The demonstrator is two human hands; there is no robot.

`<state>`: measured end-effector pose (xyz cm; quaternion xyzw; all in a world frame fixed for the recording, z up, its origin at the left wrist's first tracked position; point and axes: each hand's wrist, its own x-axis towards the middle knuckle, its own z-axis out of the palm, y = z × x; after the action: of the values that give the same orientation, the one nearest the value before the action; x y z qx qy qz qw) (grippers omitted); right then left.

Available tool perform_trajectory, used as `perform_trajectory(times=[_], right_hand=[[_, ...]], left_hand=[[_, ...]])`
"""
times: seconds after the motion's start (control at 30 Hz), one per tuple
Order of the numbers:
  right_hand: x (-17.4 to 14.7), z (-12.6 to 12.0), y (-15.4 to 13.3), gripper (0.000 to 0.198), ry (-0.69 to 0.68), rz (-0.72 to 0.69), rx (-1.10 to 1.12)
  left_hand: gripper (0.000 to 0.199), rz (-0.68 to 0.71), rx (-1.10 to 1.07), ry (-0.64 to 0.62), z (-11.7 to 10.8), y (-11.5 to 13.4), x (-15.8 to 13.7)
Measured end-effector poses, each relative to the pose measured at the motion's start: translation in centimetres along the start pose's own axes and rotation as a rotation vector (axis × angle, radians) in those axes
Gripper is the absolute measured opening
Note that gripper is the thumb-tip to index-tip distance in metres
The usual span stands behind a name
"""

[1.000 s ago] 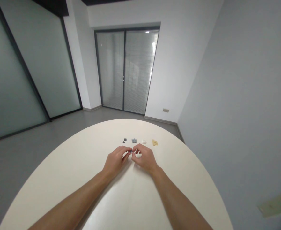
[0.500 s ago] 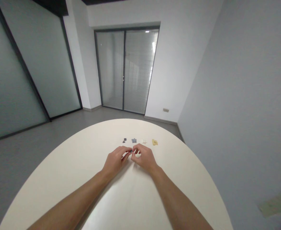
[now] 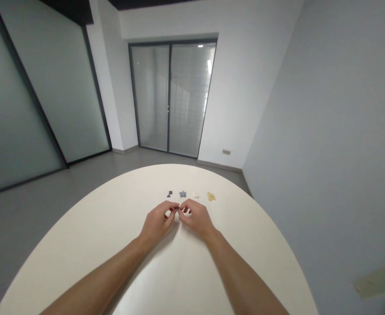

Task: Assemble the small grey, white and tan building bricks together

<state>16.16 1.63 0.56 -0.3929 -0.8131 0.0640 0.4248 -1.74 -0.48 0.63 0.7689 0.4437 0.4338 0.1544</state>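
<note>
Between my fingertips is a small dark piece, too small to make out its kind. My left hand pinches it from the left, thumb and fingers closed on it. From the right, the fingertips of my right hand are closed at the same piece and partly cover it. Just beyond my hands lie little groups of pieces in a row: black pieces, grey-blue pieces, white pieces and yellow pieces.
The pieces lie on a round white table, whose curved far edge runs beyond them. Past it are the grey floor, a glazed door with blinds, frosted panels at left and a pale wall at right.
My fingertips have come closer together around the dark piece, and both hands have shifted slightly to the left. The pieces on the table lie as before; the view has tilted a little.
</note>
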Motion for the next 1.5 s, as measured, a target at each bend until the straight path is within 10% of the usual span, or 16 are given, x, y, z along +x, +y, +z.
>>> perform_trajectory(times=[0.6,1.5], right_hand=[[0.0,0.0,0.4,0.01,-0.045,-0.044,0.058],[0.1,-0.1,0.0,0.021,-0.127,0.003,-0.027]], left_hand=[[0.026,-0.242,-0.366,0.068,0.8,-0.7,0.9],[0.042,-0.358,-0.43,-0.151,0.8,-0.5,1.1]])
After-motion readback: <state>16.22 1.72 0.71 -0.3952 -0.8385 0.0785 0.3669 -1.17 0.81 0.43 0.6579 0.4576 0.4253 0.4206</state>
